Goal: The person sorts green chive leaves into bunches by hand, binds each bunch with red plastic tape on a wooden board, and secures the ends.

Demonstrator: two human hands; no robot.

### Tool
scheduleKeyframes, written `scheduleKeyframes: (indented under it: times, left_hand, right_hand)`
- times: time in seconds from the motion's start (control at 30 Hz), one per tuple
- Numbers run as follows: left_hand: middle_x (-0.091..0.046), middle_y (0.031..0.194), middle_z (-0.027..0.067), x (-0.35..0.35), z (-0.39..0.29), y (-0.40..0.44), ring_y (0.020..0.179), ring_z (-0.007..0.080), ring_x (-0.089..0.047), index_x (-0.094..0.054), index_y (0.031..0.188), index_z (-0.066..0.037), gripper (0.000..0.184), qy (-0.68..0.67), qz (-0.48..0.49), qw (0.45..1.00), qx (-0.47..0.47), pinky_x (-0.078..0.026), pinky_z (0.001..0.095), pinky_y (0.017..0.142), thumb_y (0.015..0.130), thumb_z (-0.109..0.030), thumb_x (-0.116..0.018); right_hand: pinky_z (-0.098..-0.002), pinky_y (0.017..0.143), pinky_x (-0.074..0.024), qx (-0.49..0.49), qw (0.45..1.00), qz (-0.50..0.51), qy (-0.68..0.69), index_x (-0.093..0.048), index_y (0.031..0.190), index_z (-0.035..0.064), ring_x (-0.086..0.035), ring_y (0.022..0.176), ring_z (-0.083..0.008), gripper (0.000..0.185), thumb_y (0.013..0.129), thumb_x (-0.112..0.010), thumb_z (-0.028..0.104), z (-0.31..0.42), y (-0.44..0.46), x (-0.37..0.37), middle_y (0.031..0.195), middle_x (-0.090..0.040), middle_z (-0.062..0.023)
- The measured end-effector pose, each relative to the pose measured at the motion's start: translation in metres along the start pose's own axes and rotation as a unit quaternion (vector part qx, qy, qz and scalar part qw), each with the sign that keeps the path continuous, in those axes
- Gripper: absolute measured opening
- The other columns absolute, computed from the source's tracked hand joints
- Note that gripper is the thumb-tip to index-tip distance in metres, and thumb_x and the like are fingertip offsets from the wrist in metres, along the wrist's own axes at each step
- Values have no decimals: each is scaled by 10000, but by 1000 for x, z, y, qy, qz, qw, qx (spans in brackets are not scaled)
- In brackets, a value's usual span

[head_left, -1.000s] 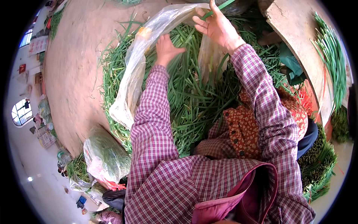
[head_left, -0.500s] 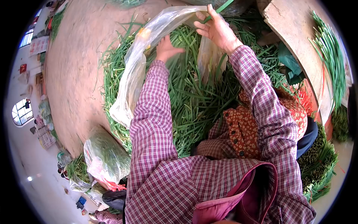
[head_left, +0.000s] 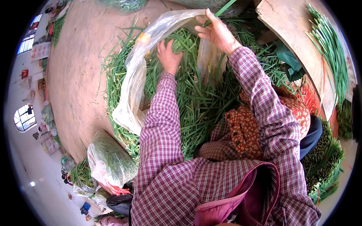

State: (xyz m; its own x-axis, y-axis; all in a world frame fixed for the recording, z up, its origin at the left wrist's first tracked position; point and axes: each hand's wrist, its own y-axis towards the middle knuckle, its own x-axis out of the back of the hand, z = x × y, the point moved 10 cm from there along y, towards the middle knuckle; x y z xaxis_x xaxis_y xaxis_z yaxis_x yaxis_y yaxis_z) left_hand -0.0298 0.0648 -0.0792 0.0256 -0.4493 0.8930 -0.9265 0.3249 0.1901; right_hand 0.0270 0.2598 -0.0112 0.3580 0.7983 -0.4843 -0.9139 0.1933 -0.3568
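Note:
A clear plastic bag [head_left: 130,88] arches open over a heap of cut garlic chive leaves [head_left: 188,90]. Inside the bag's mouth, my left hand [head_left: 169,58] has its fingers curled round a clump of these leaves. My right hand [head_left: 222,35] holds the bag's upper rim near the thumb and forefinger, its other fingers bent inside the mouth. One long green leaf [head_left: 225,7] sticks up beside the right thumb. Part of the bag hangs down below the right hand, among the leaves.
A filled plastic bag [head_left: 111,160] with red ties stands at lower left. Long green bundles [head_left: 332,56] lie on a board [head_left: 286,17] at right, with packed bundles [head_left: 324,165] below. Red strips [head_left: 307,100] hang by the board's edge. A bare brownish surface [head_left: 79,75] spreads left.
My left hand has gone from spread fingers to curled ones, gathering leaves, and has shifted slightly. The right hand stays at the bag's rim. The view has shifted a little.

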Motion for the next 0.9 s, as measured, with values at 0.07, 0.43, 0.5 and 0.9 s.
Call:
scheduleKeyframes:
  times: [0.07,0.43,0.5,0.9]
  left_hand:
    - [-449,1300,166,0,-1,-3,1324,346,-302,-523,1240,-115,690,-5,-3,1000,-4,-221,560,1065,618,-195,-812]
    - [-465,1219,141,-7,1,9,1230,312,-385,-496,1146,-93,645,14,48,999,-2,-292,466,1016,593,-191,-813]
    - [-467,1225,139,-11,-4,13,1230,314,-386,-499,1132,-92,639,34,43,998,0,-288,467,1018,588,-195,-818]
    - [-580,1150,128,53,77,-25,1055,231,-570,-450,1258,-16,721,-394,-45,910,124,-475,342,908,613,-3,-771]
  right_hand:
    - [-310,885,-486,7,1000,5,1,-399,1358,140,-568,1020,-158,591,922,-491,528,0,0,2,1250,-508,-21]
    - [-304,865,-485,-3,1000,-16,-18,-387,1368,140,-585,1003,-161,577,929,-503,495,-7,-2,9,1278,-531,-27]
    - [-304,858,-487,-5,1000,-20,-21,-384,1371,141,-590,993,-161,577,929,-504,492,-7,-3,11,1278,-535,-32]
    - [-358,895,-503,-106,982,92,-125,-245,1443,43,-604,1048,-239,848,859,-564,569,-34,-12,0,1378,-461,-146]
